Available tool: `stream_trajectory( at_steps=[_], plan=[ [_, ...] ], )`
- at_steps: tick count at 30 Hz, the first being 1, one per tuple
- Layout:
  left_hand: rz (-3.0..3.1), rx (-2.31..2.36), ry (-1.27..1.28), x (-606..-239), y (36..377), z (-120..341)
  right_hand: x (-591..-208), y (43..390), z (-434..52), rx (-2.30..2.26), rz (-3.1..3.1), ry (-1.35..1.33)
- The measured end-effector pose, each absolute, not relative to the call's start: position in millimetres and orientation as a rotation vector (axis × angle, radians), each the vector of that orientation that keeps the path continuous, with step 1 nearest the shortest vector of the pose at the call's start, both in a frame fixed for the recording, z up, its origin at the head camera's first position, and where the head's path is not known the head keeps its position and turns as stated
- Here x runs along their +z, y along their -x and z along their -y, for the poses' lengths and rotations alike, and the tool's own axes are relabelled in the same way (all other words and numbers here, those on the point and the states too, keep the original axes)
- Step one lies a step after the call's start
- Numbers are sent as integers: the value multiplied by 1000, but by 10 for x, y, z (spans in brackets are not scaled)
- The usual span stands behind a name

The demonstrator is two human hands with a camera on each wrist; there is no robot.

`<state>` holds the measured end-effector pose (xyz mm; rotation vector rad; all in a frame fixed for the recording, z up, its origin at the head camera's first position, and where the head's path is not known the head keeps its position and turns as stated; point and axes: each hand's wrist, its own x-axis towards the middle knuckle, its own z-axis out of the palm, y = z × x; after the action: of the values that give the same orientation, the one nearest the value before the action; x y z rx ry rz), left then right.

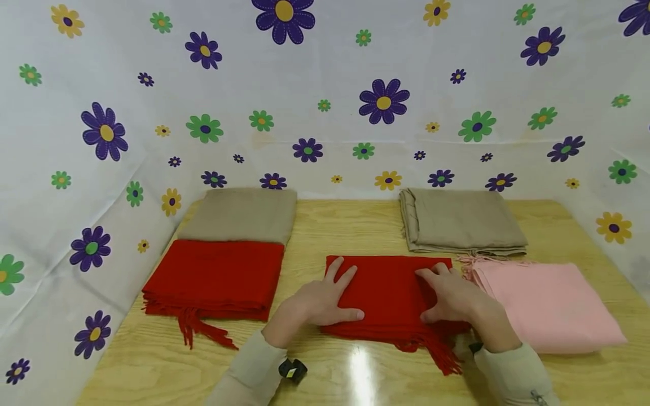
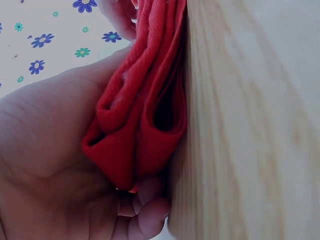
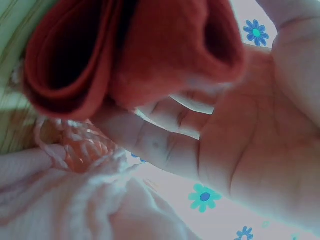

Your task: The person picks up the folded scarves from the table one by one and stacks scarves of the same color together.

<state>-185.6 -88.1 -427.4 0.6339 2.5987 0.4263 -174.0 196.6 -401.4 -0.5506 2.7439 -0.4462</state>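
Red cloth, folded into a thick rectangle with its long axis running left to right, lies at the middle of the wooden table (image 1: pixel 325 225) directly in front of the person: this folded red scarf (image 1: pixel 388 293) has both hands on it, one at each short end. The left hand (image 1: pixel 325 299) lies flat on the left end, fingers straight and spread on top, and the left wrist view shows its thumb side tucked against the stacked layers at the edge, so it presses rather than grasps. The right hand (image 1: pixel 449 299) rests on the right end with fingers loosely bent over the top; from the right wrist view a finger seems to slip under a rolled fold, but I cannot tell whether it truly pinches the cloth. Neither hand is nearer than the other; the scarf sits squarely between them, its red fringe (image 1: pixel 437 352) trailing off the near right corner toward the person. Just beside the right hand, touching or almost touching the scarf, is a folded pink scarf (image 1: pixel 548 304), whose tassels fill the lower part of the right wrist view. Behind lie two folded tan cloths (image 1: pixel 459 220), and to the left another red folded scarf (image 1: pixel 213 279). The right hand's thumb is hidden from above, and both wrist views are too close and blurred to show the fingertips clearly.
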Motion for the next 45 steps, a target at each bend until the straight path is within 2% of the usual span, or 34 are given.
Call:
stream_trajectory(
  at_steps=[11, 18, 24, 31, 45],
  plan=[
    [-2668, 386, -608, -4019, 1837, 1091, -3863, 1692, -1780, -478, -2760, 619],
    [-2756, 505, -480, -3816, 1773, 1492, -3861, 1666, -1463, -688, -2694, 765],
    [-2860, 507, -314, -3717, 1764, 2026, -3863, 1665, -1038, -814, -2595, 831],
    [-2894, 592, -129, -3710, 1810, 2650, -3903, 1634, -538, -956, -2350, 845],
    [-2876, 658, 165, -3875, 1867, 3243, -3950, 1558, 127, -1201, -2292, 696]
  ],
)
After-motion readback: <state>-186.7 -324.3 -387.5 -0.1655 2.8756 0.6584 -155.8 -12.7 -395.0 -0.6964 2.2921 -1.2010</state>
